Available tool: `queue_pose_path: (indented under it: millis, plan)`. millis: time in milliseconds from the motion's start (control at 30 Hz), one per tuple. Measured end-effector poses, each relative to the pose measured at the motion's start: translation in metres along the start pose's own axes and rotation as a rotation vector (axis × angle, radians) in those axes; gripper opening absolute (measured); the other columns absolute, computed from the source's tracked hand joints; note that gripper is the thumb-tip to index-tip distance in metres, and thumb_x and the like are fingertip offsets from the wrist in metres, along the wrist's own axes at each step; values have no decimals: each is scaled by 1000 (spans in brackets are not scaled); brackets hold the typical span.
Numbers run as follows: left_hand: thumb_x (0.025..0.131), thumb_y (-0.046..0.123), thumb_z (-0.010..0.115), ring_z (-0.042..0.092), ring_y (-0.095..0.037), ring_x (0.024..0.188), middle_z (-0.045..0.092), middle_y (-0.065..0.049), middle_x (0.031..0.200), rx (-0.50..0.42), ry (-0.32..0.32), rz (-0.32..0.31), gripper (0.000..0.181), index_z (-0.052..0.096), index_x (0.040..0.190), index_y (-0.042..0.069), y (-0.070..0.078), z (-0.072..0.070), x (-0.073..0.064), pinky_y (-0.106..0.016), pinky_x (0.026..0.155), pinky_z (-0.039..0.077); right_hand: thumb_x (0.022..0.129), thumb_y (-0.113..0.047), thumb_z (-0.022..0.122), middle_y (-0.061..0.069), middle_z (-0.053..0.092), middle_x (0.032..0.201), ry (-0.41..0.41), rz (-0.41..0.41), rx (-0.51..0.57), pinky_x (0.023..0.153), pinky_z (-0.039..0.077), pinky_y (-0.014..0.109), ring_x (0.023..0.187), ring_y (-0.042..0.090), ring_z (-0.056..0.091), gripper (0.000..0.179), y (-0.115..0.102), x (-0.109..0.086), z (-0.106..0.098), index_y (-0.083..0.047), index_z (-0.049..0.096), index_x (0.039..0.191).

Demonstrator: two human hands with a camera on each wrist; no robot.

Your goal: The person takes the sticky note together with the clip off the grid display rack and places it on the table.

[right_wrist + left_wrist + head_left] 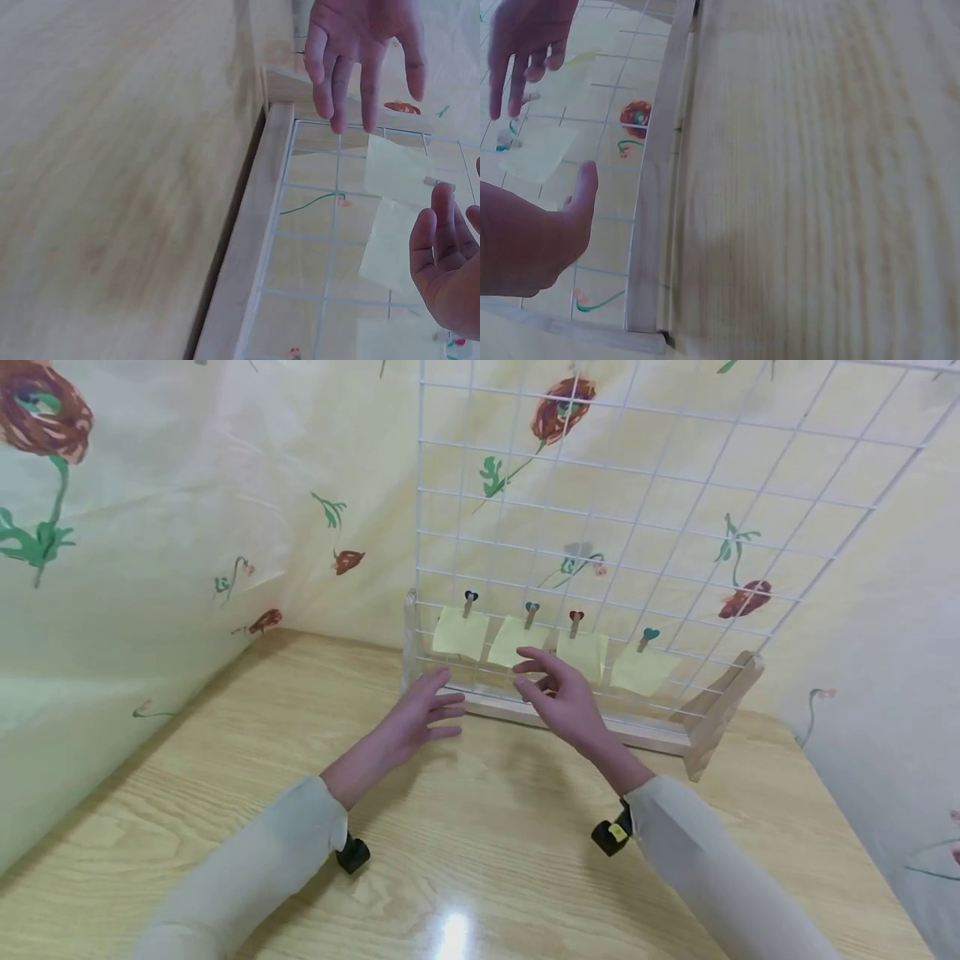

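My left hand [411, 720] hovers before the lower left of a white wire grid [480, 539], fingers spread and holding nothing. To its right, my right hand [568, 700] is held up with loosely bent fingers, nothing between them. Several pale yellow paper notes hang in a row low on the grid, each under a small wooden clip with a heart on top. The leftmost note [460, 633] has a dark-heart clip [470, 602]. Behind the right fingertips is another note [513, 639], partly covered. A third note [583, 653] has a red-heart clip [576, 623]; the rightmost note [642, 670] has a teal-heart clip [648, 638].
The grid stands in a wooden base [502, 710] with a foot [723, 714] at the right, on a wood-grain table [465, 827]. Flower-patterned cloth [165, 510] hangs behind and at the left. Black wrist cameras [352, 854] sit under both cuffs.
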State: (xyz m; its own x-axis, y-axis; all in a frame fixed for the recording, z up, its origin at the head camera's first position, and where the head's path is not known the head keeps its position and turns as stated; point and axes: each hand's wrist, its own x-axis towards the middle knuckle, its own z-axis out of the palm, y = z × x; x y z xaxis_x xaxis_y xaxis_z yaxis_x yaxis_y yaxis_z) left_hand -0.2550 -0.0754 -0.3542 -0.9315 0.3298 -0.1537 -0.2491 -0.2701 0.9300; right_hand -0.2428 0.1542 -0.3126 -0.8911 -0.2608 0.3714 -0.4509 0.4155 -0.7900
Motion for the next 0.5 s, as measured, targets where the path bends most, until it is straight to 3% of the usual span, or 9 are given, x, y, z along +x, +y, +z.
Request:
queue_pose_path:
  millis: [300,500]
  plan:
    - [99,41,49,44,-40,130,36,-25,147,-40,67,25,71,11,153,18,0,5,14,-50,102,45,94,-19,61,13,66,114,15,28,7,51,45,24,70,20,61,43,-13,28,15,-10,53,136]
    - [99,39,49,43,-39,130,36,-25,148,-106,108,37,69,11,154,19,4,2,19,-49,102,46,94,-19,62,11,67,112,7,27,16,58,52,26,71,23,63,45,-22,51,26,-11,52,137]
